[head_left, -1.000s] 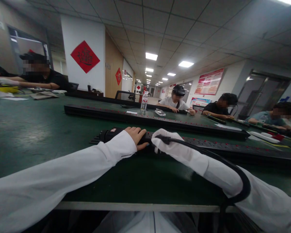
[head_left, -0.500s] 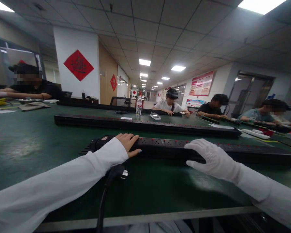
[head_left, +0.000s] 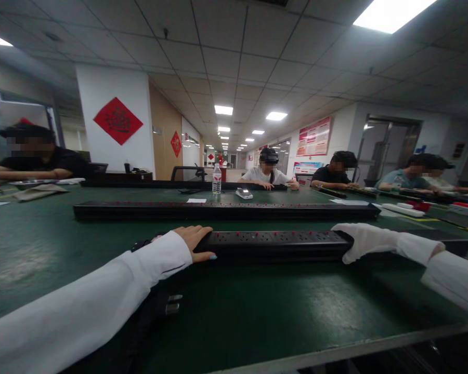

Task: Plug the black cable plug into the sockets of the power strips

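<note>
A long black power strip [head_left: 273, 238] with sockets and small red switches lies across the green table in front of me. My left hand [head_left: 195, 244], bare, is laid over its left part, fingers on top and thumb along the near side. Farther right, my right hand [head_left: 364, 241] in a white knit glove grips the same strip, thumb on the near side and fingers over the top. Below my left forearm lies a black plug [head_left: 172, 305] with metal prongs; its cord is mostly hidden in shadow. My left sleeve covers part of the strip's left end.
A second power strip [head_left: 226, 212] lies parallel behind mine, and a third black bar [head_left: 148, 185] is farther back. Between them stand a water bottle [head_left: 217, 179] and a small white device [head_left: 244, 194]. Co-workers sit around the table; its near edge [head_left: 335, 347] runs below.
My right hand has moved right along the power strip and closed over it. My left hand stays on its left part. The view has turned and tilted slightly.
</note>
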Demonstrator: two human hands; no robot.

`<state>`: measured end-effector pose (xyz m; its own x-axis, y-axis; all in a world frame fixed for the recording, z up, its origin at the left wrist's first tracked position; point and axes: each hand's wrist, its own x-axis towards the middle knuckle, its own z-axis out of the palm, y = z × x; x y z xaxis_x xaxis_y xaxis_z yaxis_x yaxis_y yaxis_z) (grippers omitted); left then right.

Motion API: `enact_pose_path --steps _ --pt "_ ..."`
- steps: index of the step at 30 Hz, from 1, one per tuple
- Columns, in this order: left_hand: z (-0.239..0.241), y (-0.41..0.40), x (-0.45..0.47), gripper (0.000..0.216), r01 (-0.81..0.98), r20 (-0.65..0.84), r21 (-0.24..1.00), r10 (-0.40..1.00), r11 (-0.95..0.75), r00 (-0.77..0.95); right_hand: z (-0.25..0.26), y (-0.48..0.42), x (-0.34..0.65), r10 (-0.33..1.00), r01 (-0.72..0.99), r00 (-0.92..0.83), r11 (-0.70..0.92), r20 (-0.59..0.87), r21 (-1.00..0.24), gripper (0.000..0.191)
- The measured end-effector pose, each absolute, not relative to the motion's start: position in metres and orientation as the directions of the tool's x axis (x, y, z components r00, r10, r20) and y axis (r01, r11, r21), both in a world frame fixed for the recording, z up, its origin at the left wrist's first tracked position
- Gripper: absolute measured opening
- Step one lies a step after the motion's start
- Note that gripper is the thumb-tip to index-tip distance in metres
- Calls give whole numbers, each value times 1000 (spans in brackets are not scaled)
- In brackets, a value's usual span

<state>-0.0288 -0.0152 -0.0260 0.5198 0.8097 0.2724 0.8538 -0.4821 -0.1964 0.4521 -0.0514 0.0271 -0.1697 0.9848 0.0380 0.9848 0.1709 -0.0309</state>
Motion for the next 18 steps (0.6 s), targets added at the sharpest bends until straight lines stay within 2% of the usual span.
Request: enact_pose_path --steps 11,18 --pt "-21 -15 -35 62 797 312 -277 735 -536 602 11 -57 453 951 973 -207 176 228 151 86" --pt "-34 1 -98 56 828 309 -241 768 -507 560 0 -46 399 909 955 -286 246 303 163 84"
